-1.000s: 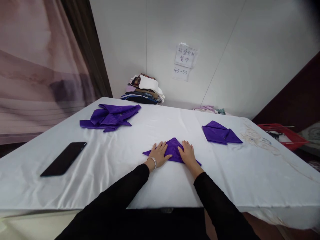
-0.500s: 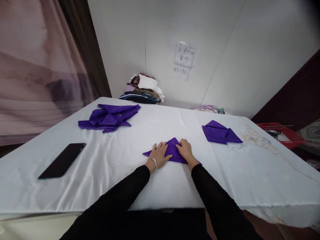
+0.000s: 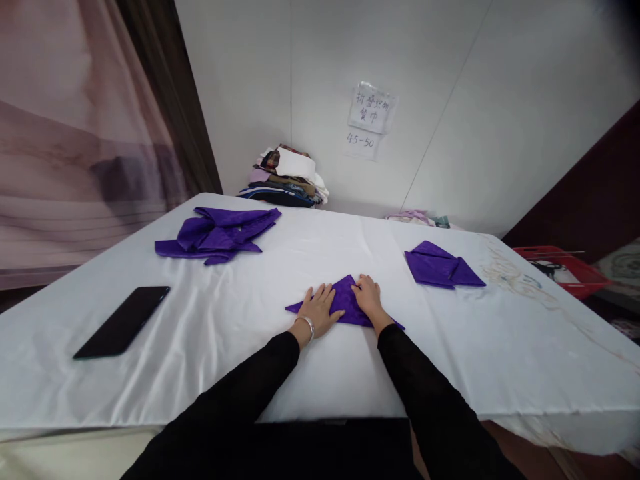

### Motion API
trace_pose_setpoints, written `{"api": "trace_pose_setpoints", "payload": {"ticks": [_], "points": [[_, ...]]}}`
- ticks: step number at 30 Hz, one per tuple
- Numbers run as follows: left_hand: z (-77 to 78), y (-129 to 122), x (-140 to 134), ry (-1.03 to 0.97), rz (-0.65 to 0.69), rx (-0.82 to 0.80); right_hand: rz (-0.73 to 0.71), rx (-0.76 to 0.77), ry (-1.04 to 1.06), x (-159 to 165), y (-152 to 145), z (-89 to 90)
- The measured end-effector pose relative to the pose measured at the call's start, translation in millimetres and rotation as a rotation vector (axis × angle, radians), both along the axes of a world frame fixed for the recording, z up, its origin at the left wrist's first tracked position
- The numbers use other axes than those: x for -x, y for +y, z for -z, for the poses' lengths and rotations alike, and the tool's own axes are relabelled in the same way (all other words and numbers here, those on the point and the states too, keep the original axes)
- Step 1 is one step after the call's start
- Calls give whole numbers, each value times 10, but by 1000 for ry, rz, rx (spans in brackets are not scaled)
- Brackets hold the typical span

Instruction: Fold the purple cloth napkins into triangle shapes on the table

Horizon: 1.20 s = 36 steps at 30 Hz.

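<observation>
A purple cloth napkin (image 3: 345, 297), folded into a flat triangle, lies on the white tablecloth in front of me. My left hand (image 3: 317, 308) rests flat over its left part, fingers stretched out and a bracelet at the wrist. On the right slope of the triangle, my right hand (image 3: 369, 295) has its fingers bent and closed at the fold, partly hiding the cloth there. A second folded purple napkin (image 3: 434, 264) sits apart to the right. Farther off on the left is a loose heap of purple napkins (image 3: 215, 233).
A dark phone or tablet (image 3: 123, 322) lies at the left of the table. Behind the table's far edge are stacked folded clothes (image 3: 287, 177). A red basket (image 3: 565, 270) stands past the right edge. Handwritten paper signs (image 3: 370, 110) hang on the wall.
My right hand has shifted slightly up and left along the fold, its forearm moving a little left too. The left hand and the napkin under it look still.
</observation>
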State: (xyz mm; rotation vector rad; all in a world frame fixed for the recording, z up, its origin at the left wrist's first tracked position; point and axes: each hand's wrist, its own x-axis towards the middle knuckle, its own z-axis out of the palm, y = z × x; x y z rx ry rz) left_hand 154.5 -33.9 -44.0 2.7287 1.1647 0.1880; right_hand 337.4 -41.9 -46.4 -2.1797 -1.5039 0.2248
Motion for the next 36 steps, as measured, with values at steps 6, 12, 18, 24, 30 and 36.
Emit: {"api": "trace_pose_setpoints", "payload": {"ticks": [6, 12, 18, 24, 30, 36], "points": [[-71, -15, -93, -3, -8, -34, -14, -27, 17, -40, -1, 12], [-70, 61, -313, 11, 172, -5, -14, -49, -10, -42, -36, -41], [-9, 86, -318, 43, 218, -50, -285, -196, -138, 347, -227, -194], [-60, 60, -306, 97, 238, -85, -508, -89, -54, 395, -327, -221], [14, 121, -317, 64, 191, -36, -562, -19, -139, 48, -429, -193], [4, 122, -331, 45, 174, -26, -411, 90, -211, -353, -652, -150]]}}
